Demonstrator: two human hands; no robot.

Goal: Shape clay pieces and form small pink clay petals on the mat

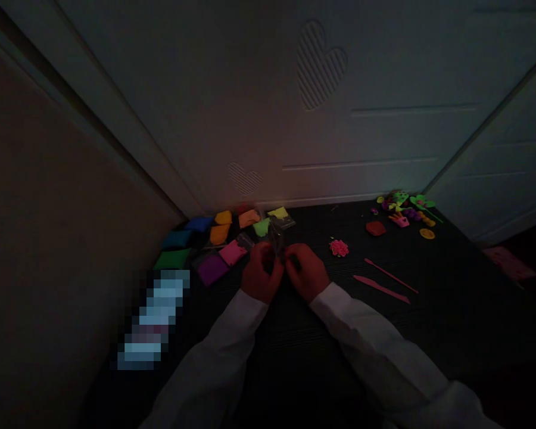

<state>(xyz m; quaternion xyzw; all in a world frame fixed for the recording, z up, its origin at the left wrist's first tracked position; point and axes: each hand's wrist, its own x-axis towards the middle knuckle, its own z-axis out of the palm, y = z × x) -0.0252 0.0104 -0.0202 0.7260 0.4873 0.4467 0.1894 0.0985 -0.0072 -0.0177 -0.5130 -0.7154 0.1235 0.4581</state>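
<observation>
A dark table [290, 339] with a faint wood grain carries everything here. Soft coloured packets crowd its far left part: blue [199, 224], teal [176, 239] and green [173, 259] ones at the outer side, two orange ones (one just behind the other) [219, 234], then peach [249, 218], light green [262, 227] and yellow, with pink [233, 252] and purple [212, 269] nearer. A bright oblong [154, 319], too pixelated to make out, lies at the left. Right of the middle sit a ruffled pink flower [339, 248] and a red lump [376, 228]; nearer, two slim pink tools [382, 288] lie side by side, apart. Small coloured pieces, among them a green flower [422, 202], cluster at the far right corner, a yellow disc [427, 233] just beside them.
</observation>
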